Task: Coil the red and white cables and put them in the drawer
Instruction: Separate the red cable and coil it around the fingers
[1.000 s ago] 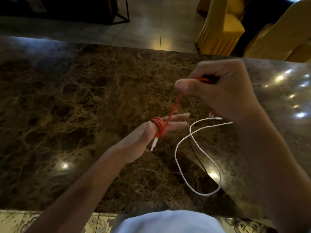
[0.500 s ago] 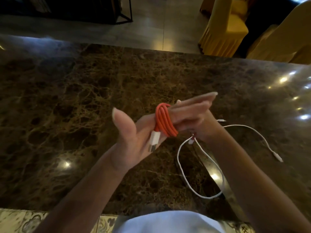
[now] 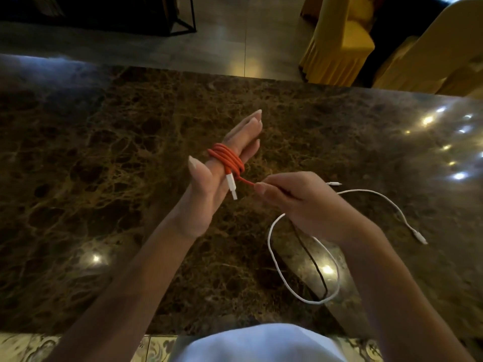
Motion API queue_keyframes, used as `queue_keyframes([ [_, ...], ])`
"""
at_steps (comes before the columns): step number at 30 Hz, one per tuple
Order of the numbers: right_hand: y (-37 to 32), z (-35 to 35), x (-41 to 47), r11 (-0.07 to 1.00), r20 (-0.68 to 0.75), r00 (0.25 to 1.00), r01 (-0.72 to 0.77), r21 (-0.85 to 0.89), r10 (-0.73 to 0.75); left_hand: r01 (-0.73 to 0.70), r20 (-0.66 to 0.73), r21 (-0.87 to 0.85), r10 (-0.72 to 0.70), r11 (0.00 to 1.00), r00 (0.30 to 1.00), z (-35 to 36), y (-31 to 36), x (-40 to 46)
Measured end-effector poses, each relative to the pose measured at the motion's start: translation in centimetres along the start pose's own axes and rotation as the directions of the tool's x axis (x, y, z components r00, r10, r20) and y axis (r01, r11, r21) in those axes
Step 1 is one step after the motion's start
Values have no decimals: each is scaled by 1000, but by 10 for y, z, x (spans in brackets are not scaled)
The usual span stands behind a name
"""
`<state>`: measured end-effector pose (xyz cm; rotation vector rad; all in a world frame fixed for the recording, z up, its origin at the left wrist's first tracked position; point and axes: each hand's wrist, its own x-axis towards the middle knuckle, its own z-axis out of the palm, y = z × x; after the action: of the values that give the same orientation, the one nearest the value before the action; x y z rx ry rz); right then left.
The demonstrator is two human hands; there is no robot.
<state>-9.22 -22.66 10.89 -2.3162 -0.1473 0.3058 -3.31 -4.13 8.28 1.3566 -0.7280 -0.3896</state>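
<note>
Marble table point(image 3: 104, 178), dark brown with gold veining, fills most of the view and throws back bright spots of lamp light along its right side. Beyond its far edge, at the upper left, stands a dark metal frame point(image 3: 183, 17) on the tiled floor point(image 3: 230, 43); at the upper right are chairs in yellow covers point(image 3: 339, 40). At the bottom edge a strip of patterned floor tile point(image 3: 26, 346) shows beside the person's white garment point(image 3: 261, 343).

Over the middle of the table the left hand point(image 3: 209, 186) is raised off the surface, palm turned toward the right, fingers straight and pressed together, pointing away and up, thumb standing apart. The red cable point(image 3: 228, 159) is wound in several tight turns around those fingers, and its white plug point(image 3: 232, 185) hangs down across the palm. A short red tail runs from the coil to the right hand point(image 3: 300, 199), which pinches it between thumb and curled fingers, just beside the left palm.

The right wrist and forearm cross over the white cable point(image 3: 287, 280), which lies loose on the table in one open loop near the person, with a strand curving out to the right and ending in a plug point(image 3: 420, 237); its other plug point(image 3: 333, 183) lies just past the right hand. A thin dark line point(image 3: 313, 262), possibly a seam or reflection, runs through the loop.
</note>
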Motion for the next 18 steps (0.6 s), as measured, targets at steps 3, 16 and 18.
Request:
queue_keyframes([
  [3, -15, 3, -5, 956, -27, 992, 114, -270, -126, -20, -36, -6, 20, 1000, 999, -1, -8, 4],
  [16, -35, 7, -18, 954, 177, 938, 294, 52, -299, -17, -326, -619, -237, 786, 915, -9, -17, -4],
  [18, -34, 11, -12, 947, 30, 947, 320, 27, -321, -7, -317, -628, -248, 778, 915, -8, -19, -5],
])
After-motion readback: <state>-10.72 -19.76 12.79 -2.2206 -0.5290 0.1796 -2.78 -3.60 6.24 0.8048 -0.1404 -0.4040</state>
